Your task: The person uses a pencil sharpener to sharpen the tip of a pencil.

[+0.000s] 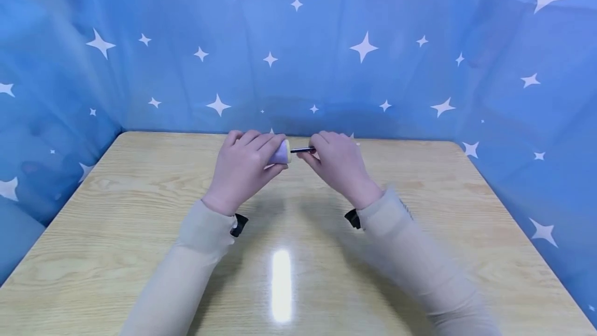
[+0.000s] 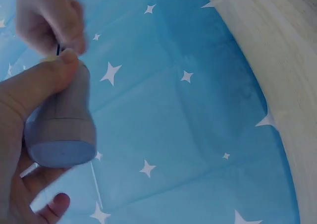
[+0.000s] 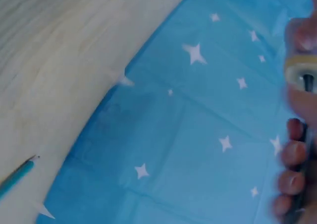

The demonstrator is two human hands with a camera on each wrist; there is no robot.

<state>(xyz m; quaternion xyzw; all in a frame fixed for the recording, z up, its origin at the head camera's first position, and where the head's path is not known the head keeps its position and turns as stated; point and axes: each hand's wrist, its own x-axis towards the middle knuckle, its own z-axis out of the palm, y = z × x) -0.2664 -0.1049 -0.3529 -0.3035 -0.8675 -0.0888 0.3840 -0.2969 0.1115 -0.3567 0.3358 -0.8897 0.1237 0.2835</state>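
Observation:
A purple pencil sharpener point(image 1: 280, 153) with a cream rim is held sideways above the far part of the table. My left hand point(image 1: 245, 164) grips its body, thumb below and fingers over the top. In the left wrist view, the sharpener point(image 2: 62, 130) has a wide, flat base and a narrower neck, with the thumb pressed near the neck. My right hand point(image 1: 339, 164) pinches a slim black pencil point(image 1: 302, 150), whose front end is in the sharpener's opening. In the right wrist view, the fingers are curled along the pencil point(image 3: 297, 199); this hand is blurred there.
The hands are over a light wood table point(image 1: 140, 211), near its back edge. A blue curtain point(image 1: 280, 77) with white stars hangs behind and at both sides. In the right wrist view, a teal, pointed, pencil-like stick point(image 3: 19, 177) appears at the lower left.

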